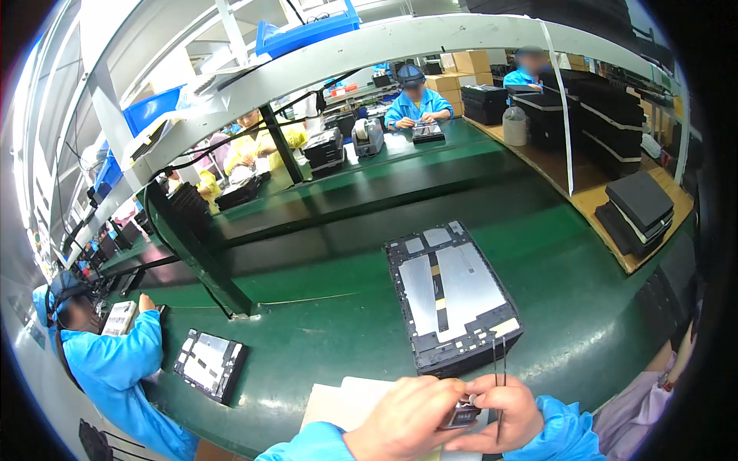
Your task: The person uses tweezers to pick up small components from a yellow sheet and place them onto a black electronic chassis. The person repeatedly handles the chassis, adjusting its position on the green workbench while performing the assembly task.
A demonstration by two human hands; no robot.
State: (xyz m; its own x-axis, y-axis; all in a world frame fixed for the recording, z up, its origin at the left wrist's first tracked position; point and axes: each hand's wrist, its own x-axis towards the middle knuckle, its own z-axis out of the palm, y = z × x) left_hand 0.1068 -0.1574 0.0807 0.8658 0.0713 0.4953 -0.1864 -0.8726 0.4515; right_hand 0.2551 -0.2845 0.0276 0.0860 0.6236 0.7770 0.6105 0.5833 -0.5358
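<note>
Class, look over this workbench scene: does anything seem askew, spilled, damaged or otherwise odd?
The small stack of dark blocks on the brown board at right looks askew: its layers are out of line with one another. I see no spill or obvious damage on the green bench.

Left hand (pixel 407 415) holds dark part (pixel 463 416); right hand (pixel 516 409), tweezers (pixel 504 366).

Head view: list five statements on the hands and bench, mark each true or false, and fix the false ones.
1. The right hand holds tweezers. True.
2. The wearer's sleeves are yellow. False: the sleeves are blue.
3. The left hand touches a small dark part. True.
4. The big panel lies left of the green post. False: the big panel lies right of the green post.
5. The bench is green. True.
</note>
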